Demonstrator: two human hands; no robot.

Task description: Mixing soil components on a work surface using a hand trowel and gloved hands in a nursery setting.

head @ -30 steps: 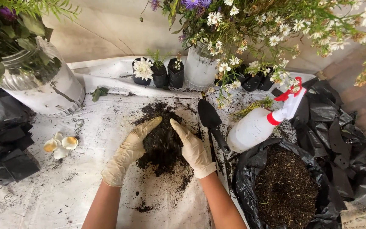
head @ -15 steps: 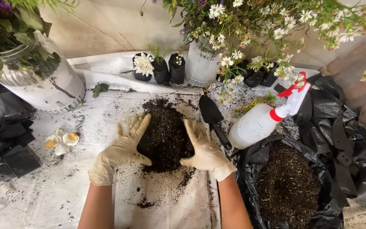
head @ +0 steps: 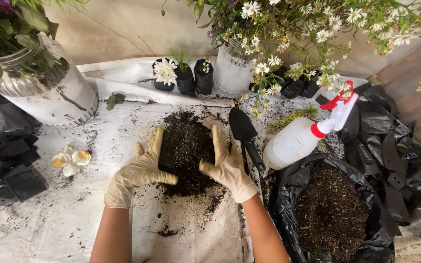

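Observation:
A dark heap of soil (head: 187, 151) lies on a white sheet (head: 74, 214). My left hand (head: 140, 168), in a cream glove, rests flat against the heap's left side with fingers spread and the thumb under its near edge. My right hand (head: 227, 163), also gloved, presses against the right side with fingers pointing away from me. Both hands cup the heap between them and grip nothing. A black trowel (head: 244, 136) lies just right of my right hand.
A white spray bottle with a red trigger (head: 300, 139) lies beside an open black bag of soil (head: 330, 209). Small black pots with flowers (head: 186, 78), two large jars (head: 49, 92) of plants, broken eggshells (head: 69, 161) and black plastic bags (head: 6, 165) ring the sheet.
My hands moved from the top of the heap down to its sides, spreading apart, then drew in slightly and pushed the soil together.

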